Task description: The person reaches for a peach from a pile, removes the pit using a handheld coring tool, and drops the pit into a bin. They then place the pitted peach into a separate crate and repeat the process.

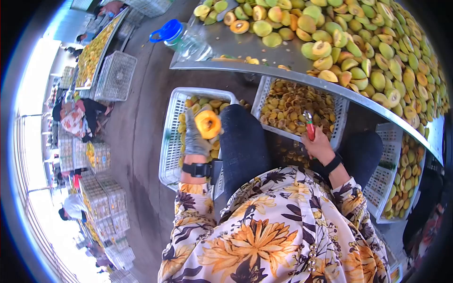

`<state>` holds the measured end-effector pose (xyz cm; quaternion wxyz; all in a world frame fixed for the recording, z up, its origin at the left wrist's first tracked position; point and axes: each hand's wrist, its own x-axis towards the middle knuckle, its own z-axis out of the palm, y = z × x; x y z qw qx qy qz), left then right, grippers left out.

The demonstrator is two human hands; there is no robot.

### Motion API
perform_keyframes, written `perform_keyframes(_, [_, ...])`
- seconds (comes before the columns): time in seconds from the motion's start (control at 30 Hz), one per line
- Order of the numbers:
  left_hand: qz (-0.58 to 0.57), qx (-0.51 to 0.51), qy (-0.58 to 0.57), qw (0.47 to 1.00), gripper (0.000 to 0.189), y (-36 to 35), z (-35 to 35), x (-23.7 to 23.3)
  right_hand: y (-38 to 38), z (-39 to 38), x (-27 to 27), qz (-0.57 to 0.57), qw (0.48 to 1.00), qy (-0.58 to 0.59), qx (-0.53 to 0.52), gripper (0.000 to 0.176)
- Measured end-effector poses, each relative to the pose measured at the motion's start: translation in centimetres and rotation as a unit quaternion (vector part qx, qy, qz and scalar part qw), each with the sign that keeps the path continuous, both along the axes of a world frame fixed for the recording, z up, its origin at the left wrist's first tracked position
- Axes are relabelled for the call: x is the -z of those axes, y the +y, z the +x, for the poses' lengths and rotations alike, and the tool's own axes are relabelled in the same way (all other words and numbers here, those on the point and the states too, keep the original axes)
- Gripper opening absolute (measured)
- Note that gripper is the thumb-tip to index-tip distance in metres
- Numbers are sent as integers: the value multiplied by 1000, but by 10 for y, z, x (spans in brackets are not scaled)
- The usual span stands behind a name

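Note:
My left hand (196, 139), in a grey glove, is closed on a peach half (208, 124) with its orange cut face and hollow centre turned up. It is above a white basket (166, 155) of yellow-green fruit beside my left knee. My right hand (320, 147) is bare and wrapped round a red-handled pitting knife (309, 127), whose metal tip looks curved and points away from me. Below that tip, a second white crate (258, 106) between my knees holds brown-yellow scraps.
A metal table (288, 56) bears a large heap of peach halves (368, 52). A blue-lidded clear jug (193, 46) stands near its left corner. At right is another fruit crate (380, 174). People and stacked crates (106, 205) are across the floor at left.

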<state>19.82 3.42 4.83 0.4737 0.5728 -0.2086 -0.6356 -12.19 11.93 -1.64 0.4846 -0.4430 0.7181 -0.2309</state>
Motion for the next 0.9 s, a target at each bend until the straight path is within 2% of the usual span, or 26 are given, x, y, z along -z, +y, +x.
perform_keyframes(0.03, [25, 9, 5, 1000, 72, 10, 22, -5, 1, 0, 3, 39, 997, -62, 13, 32])
perform_keyframes(0.07, [2, 32, 50, 998, 75, 20, 36, -9, 3, 1, 10, 52, 997, -54, 8, 31])
perform_keyframes(0.1, [-25, 8, 120, 992, 76, 29, 43, -8, 3, 2, 14, 52, 997, -59, 2, 31])
perform_keyframes(0.17, [-76, -27, 152, 985, 75, 43, 43, -4, 7, 5, 20, 42, 996, -83, -14, 30])
perform_keyframes(0.23, [-112, -10, 267, 957, 72, 45, 36, 1, 5, 13, 16, 51, 994, -91, -18, 29])
perform_keyframes(0.27, [-129, 14, 355, 926, 69, 47, 26, 3, 4, 15, 9, 38, 994, -98, -32, 28])
perform_keyframes(0.3, [-124, 22, 359, 925, 69, 45, 19, 9, 4, 16, 1, 24, 993, -102, -46, 27])
perform_keyframes(0.4, [-198, 161, 478, 841, 65, 29, 8, 21, 6, 15, -6, 28, 994, -103, -28, 26])
perform_keyframes(0.5, [-162, 172, 482, 844, 66, 23, 19, 22, 13, 12, -3, 27, 994, -106, -21, 28])
perform_keyframes(0.63, [-111, 120, 436, 885, 65, 35, 41, 38, 16, 13, -5, 9, 997, -72, -36, 27])
perform_keyframes(0.67, [-111, 130, 483, 859, 69, 37, 48, 50, 15, 15, -6, 11, 997, -71, -40, 27])
perform_keyframes(0.7, [-112, 126, 484, 859, 69, 40, 48, 45, 13, 18, -7, 4, 996, -62, -62, 27])
perform_keyframes(0.73, [-43, 4, 355, 934, 66, 44, 50, 39, 10, 20, -9, -4, 995, -52, -87, 28])
perform_keyframes(0.77, [30, -120, 213, 969, 63, 49, 52, 32, 9, 21, -11, -3, 994, -49, -94, 28])
perform_keyframes(0.8, [10, -33, 200, 979, 60, 56, 64, 23, 8, 22, -13, -34, 994, -66, -80, 28])
perform_keyframes(0.83, [17, -88, 102, 991, 60, 58, 74, 25, 8, 23, -13, -63, 992, -84, -67, 28])
perform_keyframes(0.9, [34, -178, -55, 982, 55, 68, 109, 40, 9, 19, -6, -32, 993, -92, -60, 29])
